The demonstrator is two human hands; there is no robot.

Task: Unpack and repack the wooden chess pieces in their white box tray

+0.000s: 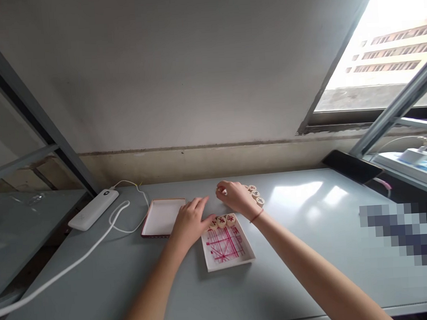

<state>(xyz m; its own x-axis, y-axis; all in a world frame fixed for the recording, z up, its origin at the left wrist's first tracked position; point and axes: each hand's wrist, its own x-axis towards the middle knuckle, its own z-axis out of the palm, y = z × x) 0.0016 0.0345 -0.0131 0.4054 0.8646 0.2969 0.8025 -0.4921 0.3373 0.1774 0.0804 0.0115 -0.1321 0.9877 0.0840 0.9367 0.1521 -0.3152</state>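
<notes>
The left grip (192, 220) is held open, fingers spread and palm down, its thumb at the leftmost piece of a row; whether that piece is pressed cannot be told. The right grip (235, 196) is curled beyond it, and whether a piece is pinched there cannot be told either.

Nearest on the tabletop (296, 271), a shallow white box (231, 265) with red lines printed inside lies open. Along its far wall, 3 round pieces (221, 221) are seen side by side, characters upward. That row is best steadied lightly by the left thumb, so that nothing is tipped when a neighbour is touched. Any piece should be pinched by its rim and lowered flat, and the box wall should not be bumped by the wrist.

To the left, a second tray (164, 216) is partly covered by the left fingers; it should not be nudged. Farther back, loose pieces (255, 194) are grouped just beyond the right wrist and partly hidden by it, so the forearm is best lifted clear there to avoid scattering.
</notes>
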